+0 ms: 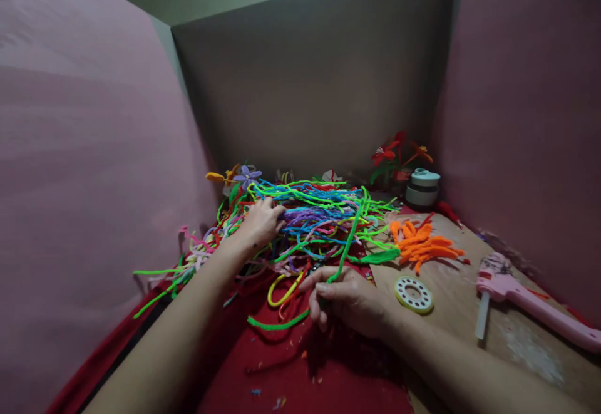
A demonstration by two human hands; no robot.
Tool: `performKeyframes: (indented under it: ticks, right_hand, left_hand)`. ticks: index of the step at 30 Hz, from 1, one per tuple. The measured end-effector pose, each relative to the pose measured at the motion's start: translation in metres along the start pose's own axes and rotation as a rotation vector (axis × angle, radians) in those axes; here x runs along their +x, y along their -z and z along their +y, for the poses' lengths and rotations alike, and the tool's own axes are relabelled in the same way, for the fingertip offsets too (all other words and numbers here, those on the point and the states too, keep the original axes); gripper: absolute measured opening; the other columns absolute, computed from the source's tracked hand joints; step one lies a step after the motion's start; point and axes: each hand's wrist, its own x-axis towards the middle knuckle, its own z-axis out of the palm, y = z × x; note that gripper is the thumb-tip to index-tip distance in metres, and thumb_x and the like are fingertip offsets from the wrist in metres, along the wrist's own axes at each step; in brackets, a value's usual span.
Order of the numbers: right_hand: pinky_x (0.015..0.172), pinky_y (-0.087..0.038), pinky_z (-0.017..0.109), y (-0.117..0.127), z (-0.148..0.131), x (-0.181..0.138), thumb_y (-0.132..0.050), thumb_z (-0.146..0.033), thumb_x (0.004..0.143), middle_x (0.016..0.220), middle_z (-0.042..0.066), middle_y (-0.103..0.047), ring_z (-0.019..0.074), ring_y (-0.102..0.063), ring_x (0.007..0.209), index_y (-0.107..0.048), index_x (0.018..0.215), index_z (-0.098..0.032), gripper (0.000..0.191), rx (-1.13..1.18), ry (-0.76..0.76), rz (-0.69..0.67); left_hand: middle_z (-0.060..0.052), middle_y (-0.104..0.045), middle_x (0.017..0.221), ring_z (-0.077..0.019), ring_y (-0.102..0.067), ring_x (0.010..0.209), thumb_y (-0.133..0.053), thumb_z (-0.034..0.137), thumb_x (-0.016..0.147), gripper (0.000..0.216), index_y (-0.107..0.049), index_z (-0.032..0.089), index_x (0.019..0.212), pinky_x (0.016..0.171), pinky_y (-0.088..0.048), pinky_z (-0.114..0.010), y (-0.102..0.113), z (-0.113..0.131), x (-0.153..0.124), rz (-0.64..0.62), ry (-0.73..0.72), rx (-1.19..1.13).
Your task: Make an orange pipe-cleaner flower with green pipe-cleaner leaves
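A bright green pipe cleaner is pinched in my right hand, between the thumb and fingers. One end rises over the pile and the other, bent, sticks out to the left below the hand. My left hand reaches into the left part of a large tangled heap of coloured pipe cleaners, its fingers curled down among the strands. Those fingertips are partly hidden, so what they hold is unclear. Yellow-handled scissors lie by my right hand, partly under the heap.
Orange fuzzy petals and a white-and-yellow disc with holes lie on a brown board, beside a pink glue gun. A lidded container and red flowers stand behind. Pink panels flank the red cloth.
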Motion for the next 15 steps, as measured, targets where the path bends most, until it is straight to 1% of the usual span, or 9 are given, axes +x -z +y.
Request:
performKeyframes:
  ticks: [4,10,12,14,15]
  right_hand:
    - [0.047,-0.042,0.021,-0.004,-0.002,-0.001,-0.064,-0.021,0.070,0.061,0.003,-0.065,0.0078,-0.054,0.044,-0.063,0.088,-0.009,0.021,-0.001,-0.019,0.037]
    - [0.045,-0.041,0.020,-0.005,-0.001,0.001,-0.063,-0.019,0.066,0.059,0.003,-0.065,0.0075,-0.054,0.042,-0.063,0.085,-0.008,0.022,-0.011,-0.065,0.035]
    - [0.045,-0.041,0.020,-0.004,-0.001,0.002,-0.063,-0.020,0.065,0.058,0.003,-0.065,0.0076,-0.054,0.042,-0.064,0.086,-0.008,0.024,-0.009,-0.067,0.022]
    - [0.046,-0.041,0.021,-0.004,0.000,0.002,-0.063,-0.019,0.063,0.057,0.003,-0.065,0.0079,-0.053,0.041,-0.064,0.084,-0.008,0.024,-0.007,-0.069,0.016]
    - [0.046,-0.041,0.022,-0.004,0.000,0.003,-0.063,-0.018,0.062,0.057,0.003,-0.065,0.0080,-0.053,0.041,-0.064,0.083,-0.008,0.023,-0.005,-0.070,0.023]
  left_hand:
    - [-0.011,-0.052,0.102,-0.0259,-0.051,0.096,-0.044,0.038,0.083,0.035,-0.060,0.025,0.112,0.082,-0.040,-0.037,-0.002,0.002,-0.003,0.023,-0.005,0.035]
    - [-0.009,-0.055,0.108,-0.0234,-0.052,0.098,-0.041,0.041,0.085,0.039,-0.056,0.024,0.117,0.085,-0.040,-0.034,0.005,-0.007,0.006,-0.029,-0.028,0.004]
    - [-0.008,-0.057,0.111,-0.0250,-0.051,0.102,-0.041,0.043,0.085,0.040,-0.056,0.025,0.117,0.086,-0.039,-0.036,0.010,-0.008,0.011,-0.034,-0.020,-0.002]
    - [-0.009,-0.058,0.113,-0.0293,-0.048,0.105,-0.042,0.045,0.084,0.040,-0.058,0.025,0.114,0.086,-0.037,-0.042,0.015,-0.005,0.015,0.025,0.010,0.023]
    - [-0.010,-0.059,0.113,-0.0318,-0.046,0.107,-0.043,0.045,0.083,0.039,-0.060,0.025,0.111,0.087,-0.035,-0.046,0.019,0.000,0.017,0.090,0.026,0.043]
